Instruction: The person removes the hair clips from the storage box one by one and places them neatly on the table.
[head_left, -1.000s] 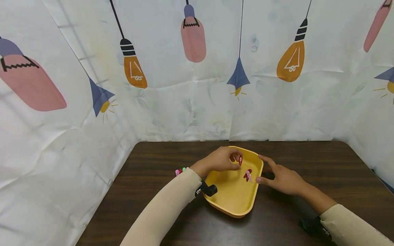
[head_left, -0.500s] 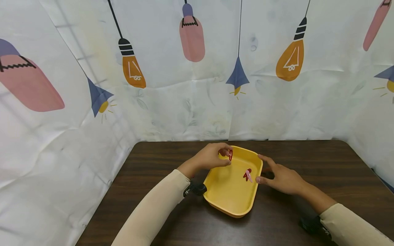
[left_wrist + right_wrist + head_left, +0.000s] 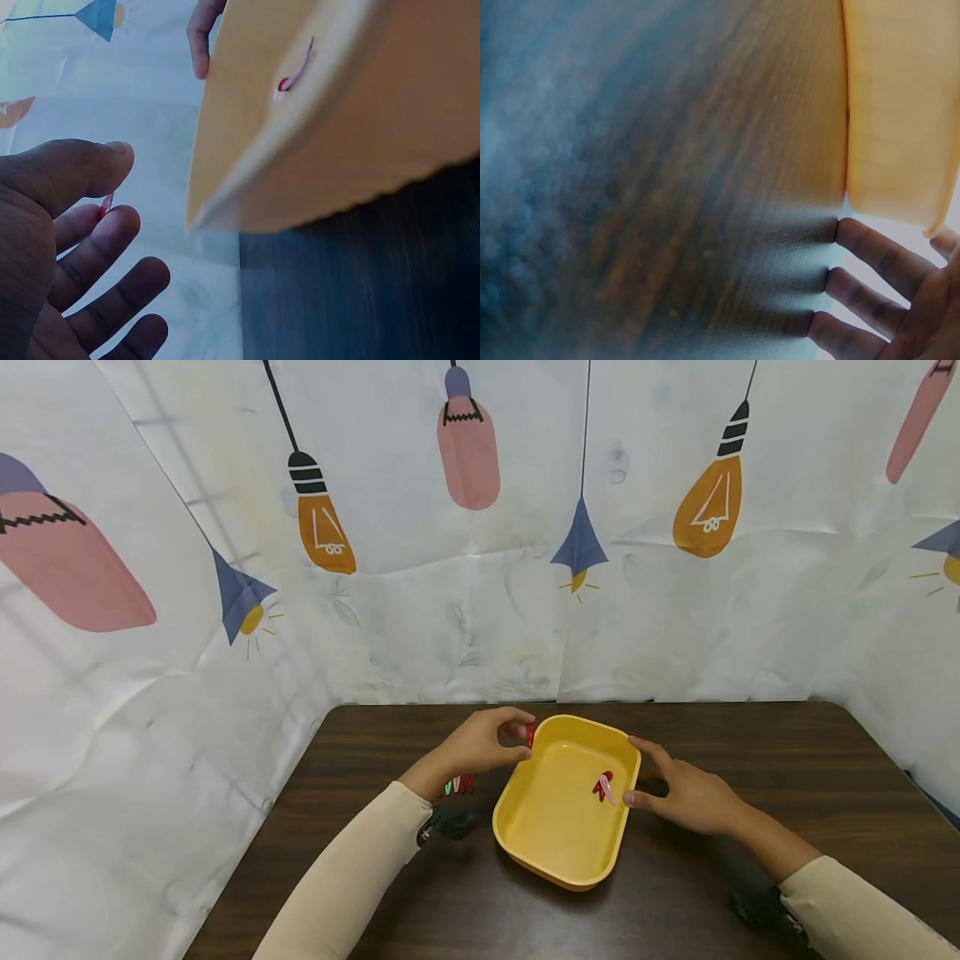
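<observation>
My left hand [image 3: 480,745] pinches a small red hair clip [image 3: 530,735] between thumb and forefinger, just outside the far left rim of a yellow plastic tray [image 3: 558,839]. In the left wrist view the held clip [image 3: 106,204] is mostly hidden by the fingertips. Inside the tray, toward its right side, a pink hair clip [image 3: 607,788] lies across red clip pieces. My right hand [image 3: 690,795] stays at the tray's right side, index finger and thumb at the rim. The right wrist view has its other fingers [image 3: 885,259] extended, tips on the table.
Several hair clips [image 3: 461,784], green, pink and red, lie on the dark wooden table [image 3: 360,793] left of the tray, partly behind the left wrist. A white curtain [image 3: 465,635] printed with lamps hangs behind the table and along its left.
My left hand has moved left with the red hair clip, from over the tray to beyond its left rim. The right hand, the tray and the clips in it have stayed put.
</observation>
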`<state>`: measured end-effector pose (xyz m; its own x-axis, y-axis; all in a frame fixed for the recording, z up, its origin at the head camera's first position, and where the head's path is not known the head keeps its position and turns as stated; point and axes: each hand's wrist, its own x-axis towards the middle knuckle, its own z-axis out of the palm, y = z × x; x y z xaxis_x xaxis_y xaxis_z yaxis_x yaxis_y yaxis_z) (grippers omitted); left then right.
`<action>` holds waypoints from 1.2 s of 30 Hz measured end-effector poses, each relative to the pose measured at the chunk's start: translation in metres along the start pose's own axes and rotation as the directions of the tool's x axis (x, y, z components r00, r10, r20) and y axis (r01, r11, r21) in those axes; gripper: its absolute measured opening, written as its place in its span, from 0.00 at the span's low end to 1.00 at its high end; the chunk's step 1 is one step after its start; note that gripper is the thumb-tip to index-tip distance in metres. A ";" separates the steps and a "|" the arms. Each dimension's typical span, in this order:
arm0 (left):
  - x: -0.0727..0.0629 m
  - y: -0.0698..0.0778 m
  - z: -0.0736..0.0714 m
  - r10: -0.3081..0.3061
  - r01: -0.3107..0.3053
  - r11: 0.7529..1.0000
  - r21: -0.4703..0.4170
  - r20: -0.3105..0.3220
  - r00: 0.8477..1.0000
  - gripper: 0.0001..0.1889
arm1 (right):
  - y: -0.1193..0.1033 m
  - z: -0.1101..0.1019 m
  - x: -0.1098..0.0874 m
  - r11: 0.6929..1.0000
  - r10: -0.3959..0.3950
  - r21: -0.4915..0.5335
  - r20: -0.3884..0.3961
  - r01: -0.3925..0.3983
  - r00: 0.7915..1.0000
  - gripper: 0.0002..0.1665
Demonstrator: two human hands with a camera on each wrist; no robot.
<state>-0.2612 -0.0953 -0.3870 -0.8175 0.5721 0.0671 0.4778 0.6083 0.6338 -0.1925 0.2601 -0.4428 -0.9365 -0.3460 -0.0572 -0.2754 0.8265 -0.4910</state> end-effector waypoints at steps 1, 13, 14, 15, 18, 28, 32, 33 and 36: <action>-0.002 -0.003 -0.001 0.001 -0.001 1.000 0.001 -0.005 1.000 0.27 | 0.000 0.000 0.000 1.000 0.001 -0.001 0.001 -0.001 1.000 0.56; -0.022 -0.024 -0.011 -0.040 0.039 0.998 -0.039 -0.022 0.999 0.27 | 0.001 0.000 0.000 1.000 0.000 -0.006 -0.003 0.000 1.000 0.57; -0.024 -0.026 -0.012 -0.045 0.044 0.998 -0.037 -0.023 0.999 0.27 | 0.002 0.000 0.000 1.000 -0.001 -0.006 -0.003 0.001 1.000 0.57; -0.026 -0.027 -0.012 -0.053 0.052 0.998 -0.036 -0.024 0.998 0.27 | 0.002 0.000 0.000 1.000 -0.001 -0.006 -0.003 0.001 1.000 0.57; -0.032 -0.031 -0.013 -0.074 0.073 0.997 -0.039 -0.026 0.997 0.27 | 0.002 0.000 0.000 1.000 -0.003 -0.003 -0.001 0.003 1.000 0.57; -0.049 -0.045 -0.015 -0.112 0.111 0.994 -0.019 -0.067 0.991 0.27 | 0.001 0.001 0.000 1.000 -0.002 0.001 0.004 0.002 1.000 0.57; -0.054 -0.051 -0.015 -0.128 0.129 0.992 0.008 -0.075 0.989 0.27 | 0.001 0.001 0.000 1.000 0.003 -0.003 0.005 -0.003 1.000 0.56; -0.056 -0.053 -0.015 -0.126 0.128 0.992 0.020 -0.080 0.989 0.27 | 0.001 0.001 0.000 1.000 0.004 -0.003 0.006 -0.004 1.000 0.56; -0.060 -0.058 -0.016 -0.134 0.138 0.990 0.040 -0.092 0.987 0.28 | 0.001 0.000 0.001 1.000 0.005 -0.006 0.006 -0.005 1.000 0.56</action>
<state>-0.2453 -0.1734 -0.4156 -0.9001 0.4326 0.0521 0.3730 0.7031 0.6055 -0.1934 0.2608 -0.4439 -0.9365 -0.3445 -0.0654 -0.2716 0.8308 -0.4857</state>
